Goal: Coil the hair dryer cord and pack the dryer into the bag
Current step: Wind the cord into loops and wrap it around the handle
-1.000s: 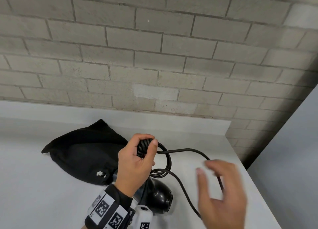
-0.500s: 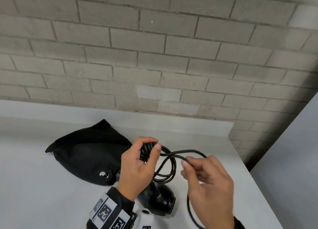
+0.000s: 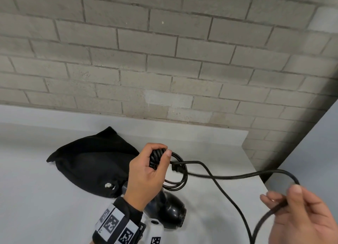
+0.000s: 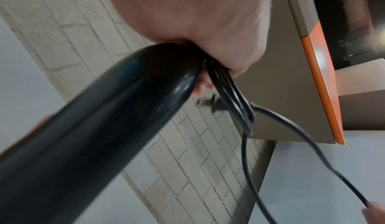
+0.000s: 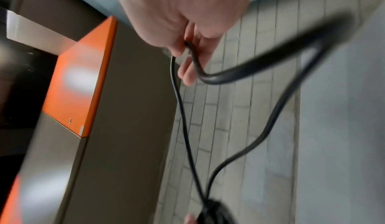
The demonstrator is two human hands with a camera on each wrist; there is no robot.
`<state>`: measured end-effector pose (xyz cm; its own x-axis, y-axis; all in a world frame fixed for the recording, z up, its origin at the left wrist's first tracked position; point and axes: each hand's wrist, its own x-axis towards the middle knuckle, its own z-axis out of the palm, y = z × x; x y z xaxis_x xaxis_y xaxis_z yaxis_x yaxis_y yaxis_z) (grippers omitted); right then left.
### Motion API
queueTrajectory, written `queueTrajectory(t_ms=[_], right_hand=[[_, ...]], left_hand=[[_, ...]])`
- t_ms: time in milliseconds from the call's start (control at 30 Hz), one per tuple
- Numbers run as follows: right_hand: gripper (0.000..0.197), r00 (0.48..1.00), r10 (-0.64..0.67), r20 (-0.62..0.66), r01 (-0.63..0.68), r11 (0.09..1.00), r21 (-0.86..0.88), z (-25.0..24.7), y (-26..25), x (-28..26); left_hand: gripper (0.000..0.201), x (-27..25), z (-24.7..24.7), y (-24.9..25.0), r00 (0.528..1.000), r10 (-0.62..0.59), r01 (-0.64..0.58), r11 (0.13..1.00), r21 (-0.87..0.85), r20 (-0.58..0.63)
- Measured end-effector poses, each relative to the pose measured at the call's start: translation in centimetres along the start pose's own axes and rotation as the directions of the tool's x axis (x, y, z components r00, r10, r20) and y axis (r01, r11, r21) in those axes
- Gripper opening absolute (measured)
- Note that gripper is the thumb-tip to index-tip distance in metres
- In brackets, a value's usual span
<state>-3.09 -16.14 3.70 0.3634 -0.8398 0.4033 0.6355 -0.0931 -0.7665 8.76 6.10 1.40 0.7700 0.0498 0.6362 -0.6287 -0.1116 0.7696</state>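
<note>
Left hand (image 3: 146,174) grips coiled cord (image 3: 226,176) loops, hiding most of dryer (image 3: 170,210); right hand (image 3: 303,214) pinches blurred cord, partly cut off; bag (image 3: 91,161) mouth hidden.

Soft, even indoor light, no hard shadows
Wrist views are blurred up close; the head view bends and darkens at right edge

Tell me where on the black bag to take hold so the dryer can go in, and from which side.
Take the black bag at its gathered end beside the white drawstring toggle, coming from the near right. That end points toward the hair dryer; the far corner is a closed point. Both hands are busy with the cord, so free one first.
</note>
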Motion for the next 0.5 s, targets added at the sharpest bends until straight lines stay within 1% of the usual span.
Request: queueTrajectory(t_ms=[33,133,167,200,233,267,300,333,367,400,433,467,500], right_hand=[[0.005,1.0,-0.001,0.018,0.002,1.0,-0.008,-0.5,-0.1,0.4],[0.017,0.994,0.027,0.106,-0.029,1.0,0.01,-2.8,0.5,0.9],[0.02,0.99,0.073,0.123,-0.079,0.996,0.049,-3.5,1.2,0.9],[0.019,0.973,0.146,0.179,-0.172,0.975,0.142,-4.3,2.1,1.0],[0.019,0.929,0.197,0.315,-0.296,0.904,0.308,-5.1,3.1,1.1],[0.02,0.866,0.217,0.452,-0.433,0.777,0.457,-5.5,3.8,0.9],[0.025,0.863,0.289,0.414,-0.47,0.76,0.449,-6.0,3.7,1.7],[0.029,0.827,0.352,0.438,-0.548,0.676,0.493,-7.1,4.1,1.9],[0.031,0.785,0.353,0.508,-0.594,0.661,0.459,-8.3,5.0,2.0],[0.029,0.741,0.359,0.567,-0.622,0.684,0.381,-8.9,5.8,2.6],[0.025,0.711,0.335,0.618,-0.599,0.749,0.283,-9.0,6.1,2.6],[0.02,0.72,0.27,0.639,-0.472,0.866,0.167,-8.8,6.0,2.5],[0.017,0.701,0.183,0.689,-0.256,0.967,0.004,-8.4,6.5,2.5]], left_hand=[[0.019,0.1,0.0,0.0,1.0,-0.005,0.005,1.0,0.003,-0.005],[0.019,0.1,0.2,-0.1,1.0,-0.017,0.018,1.0,0.014,-0.012],[0.019,0.2,0.2,-0.1,1.0,-0.022,0.022,1.0,0.009,-0.012],[0.019,0.2,0.3,-0.1,1.0,-0.025,0.025,1.0,0.005,-0.013],[0.018,0.1,0.3,0.0,1.0,-0.027,0.027,1.0,0.0,-0.013],[0.017,0.1,0.2,0.1,1.0,-0.03,0.029,1.0,-0.004,-0.009],[0.015,0.1,0.3,0.1,1.0,-0.031,0.031,1.0,-0.008,-0.001],[0.014,0.1,0.3,0.2,0.999,-0.033,0.033,0.999,-0.006,0.008],[0.013,0.1,0.3,0.3,0.999,-0.036,0.036,0.999,0.001,0.011],[0.013,0.2,0.3,0.3,0.999,-0.039,0.039,0.999,0.005,0.008],[0.014,0.2,0.4,0.3,0.999,-0.045,0.045,0.999,0.0,0.004],[0.015,0.2,0.4,0.3,0.999,-0.054,0.054,0.998,-0.014,0.002],[0.016,0.2,0.4,0.3,0.998,-0.068,0.068,0.997,-0.032,-0.001]])
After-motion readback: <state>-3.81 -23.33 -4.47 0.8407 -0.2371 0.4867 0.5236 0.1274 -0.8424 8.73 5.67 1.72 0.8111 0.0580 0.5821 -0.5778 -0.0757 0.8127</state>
